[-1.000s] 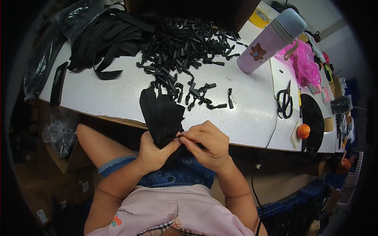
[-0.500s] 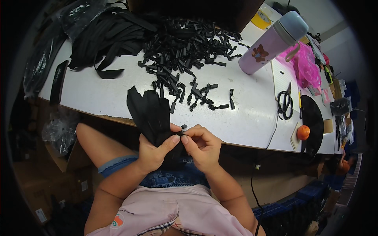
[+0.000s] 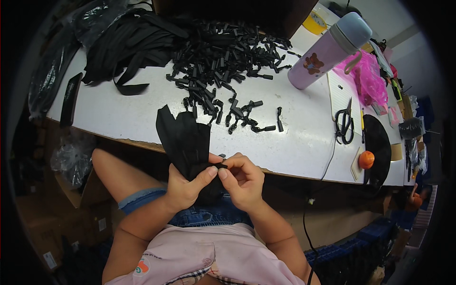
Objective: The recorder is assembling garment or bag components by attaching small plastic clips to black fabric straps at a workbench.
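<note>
Above my lap, just off the table's front edge, my left hand grips a bunch of black zipper tapes. Their loose ends fan up and away over the table edge. My right hand is closed in a pinch beside the left thumb, on the end of a black tape. A small dark piece, apparently a zipper slider, shows partly between the fingers of both hands; most of it is hidden. Beyond my hands lies a large heap of black zipper sliders with pulls, with several scattered nearer.
More black tapes are piled at the far left, next to a flat black case. To the right stand a lilac bottle, black scissors, an orange fruit and a pink plastic bag. A cable hangs over the front edge.
The tape bunch has shifted slightly to the right. A black tape end now shows between my thumbs, and the small dark piece has dropped lower behind my fingers.
</note>
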